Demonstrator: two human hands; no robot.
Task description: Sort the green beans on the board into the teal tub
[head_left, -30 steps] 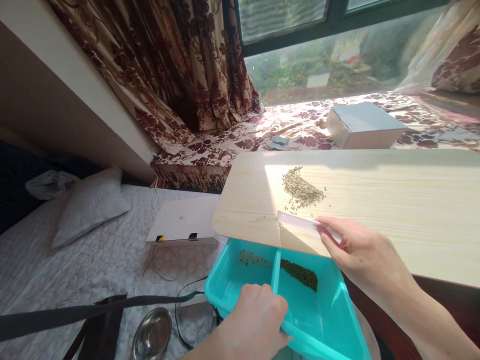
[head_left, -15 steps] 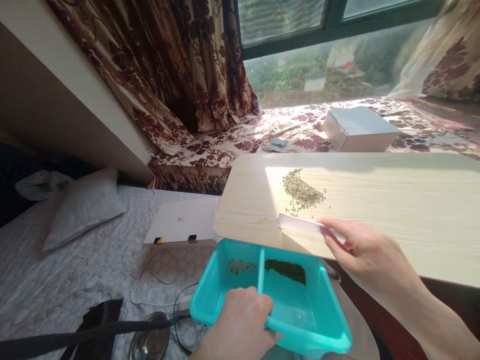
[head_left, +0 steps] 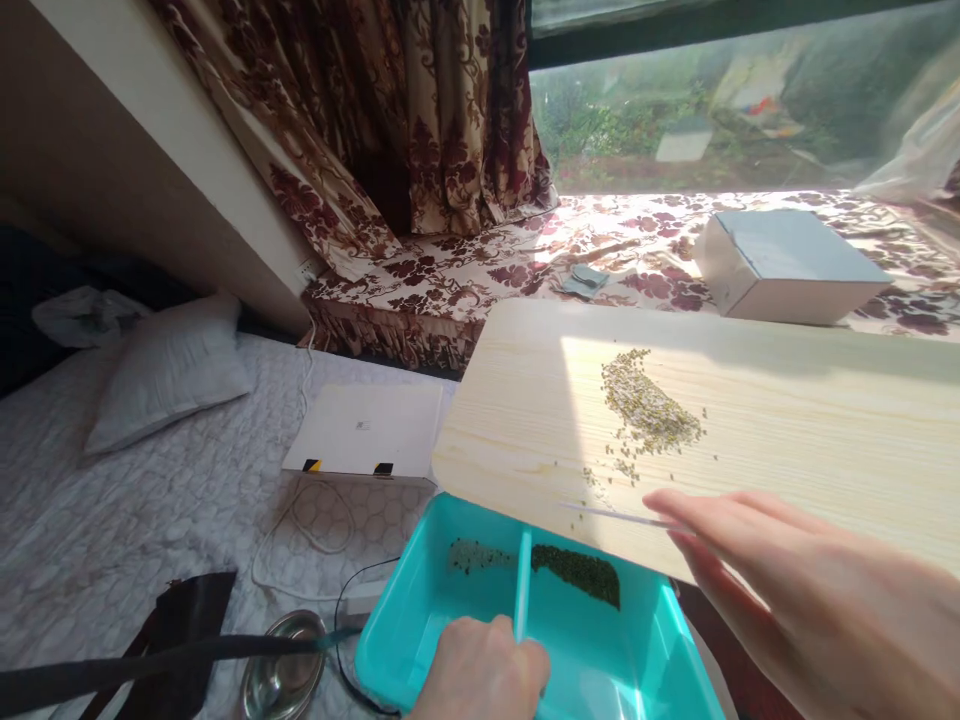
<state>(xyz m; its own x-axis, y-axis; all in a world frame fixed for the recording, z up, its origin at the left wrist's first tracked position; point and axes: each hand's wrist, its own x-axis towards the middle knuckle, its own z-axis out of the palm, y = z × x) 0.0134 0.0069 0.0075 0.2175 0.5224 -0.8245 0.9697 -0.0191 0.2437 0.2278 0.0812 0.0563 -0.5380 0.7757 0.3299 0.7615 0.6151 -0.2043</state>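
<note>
My right hand (head_left: pixel 810 570) pinches a thin white card (head_left: pixel 615 513), seen nearly edge-on, low over the front edge of the pale wooden table (head_left: pixel 517 430). Behind the card lies a loose pile of small greenish beans (head_left: pixel 649 405), with stray ones scattered close to it. My left hand (head_left: pixel 484 670) is closed over the near side of a turquoise two-part bin (head_left: pixel 409 575), by its divider (head_left: pixel 523 580). Dark green beans (head_left: pixel 577 572) lie in the bin's right compartment. Its left compartment has whitish grains (head_left: pixel 480 555) with a few dark ones.
A flat white box (head_left: pixel 367 430) rests on the bed (head_left: pixel 180 480) left of the table. A metal bowl (head_left: pixel 285 670), cables and a dark strap are at lower left. Behind the table, a grey-topped box (head_left: pixel 795 260) stands on the floral window seat.
My right hand and the card have come nearer to the table's front edge, and the card now shows edge-on. My left hand stays on the bin. The whole view has shifted slightly.
</note>
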